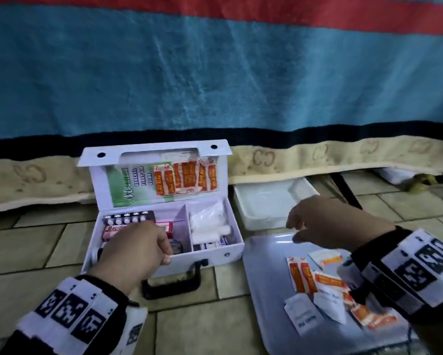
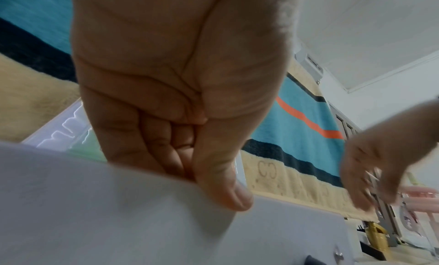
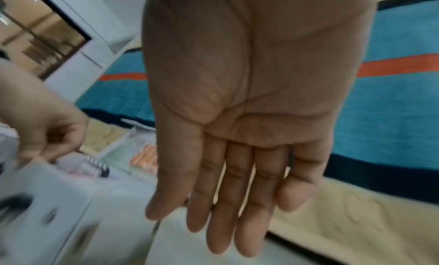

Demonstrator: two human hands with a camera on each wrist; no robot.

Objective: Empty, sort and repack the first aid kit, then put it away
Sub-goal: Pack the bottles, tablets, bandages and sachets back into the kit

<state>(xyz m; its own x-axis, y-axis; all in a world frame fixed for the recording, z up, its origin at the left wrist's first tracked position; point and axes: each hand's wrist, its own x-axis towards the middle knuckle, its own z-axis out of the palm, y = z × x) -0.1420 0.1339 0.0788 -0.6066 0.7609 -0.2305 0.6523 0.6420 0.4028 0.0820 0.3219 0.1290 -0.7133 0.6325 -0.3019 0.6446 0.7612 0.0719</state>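
— What lies nearest?

— On the tiled floor (image 1: 230,326), at the right, a pale tray (image 1: 266,298) carries loose items: orange plaster strips (image 1: 302,278), white sachets (image 1: 302,319) and folded paper packets. The right forearm partly covers them.

— And the hands?

— The left hand (image 1: 135,254) grips the front wall of the first aid kit (image 1: 210,254); in the left wrist view its thumb (image 2: 221,190) presses the outside of the white wall while the fingers curl down inside. The right hand (image 1: 333,226) hovers above the far end of the tray with fingers straight and close together, holding nothing; the right wrist view shows its bare palm (image 3: 249,109).

— Where is the kit itself?

— Open on the floor, left of the tray, its black handle (image 1: 174,283) toward the person. The left compartment holds a blister pack (image 1: 128,217) and a pink box (image 1: 115,230), partly hidden by the left hand. The right compartment holds white gauze and bandage rolls (image 1: 210,221). The raised lid (image 1: 153,172) carries a green guide card (image 1: 125,185) and more orange plasters (image 1: 187,178).

— Beyond that?

— A clear plastic container (image 1: 271,201) sits just behind the tray, partly under a bed. A blue blanket (image 1: 215,73) with red and dark stripes and a beige border hangs down the bed's side behind the kit.
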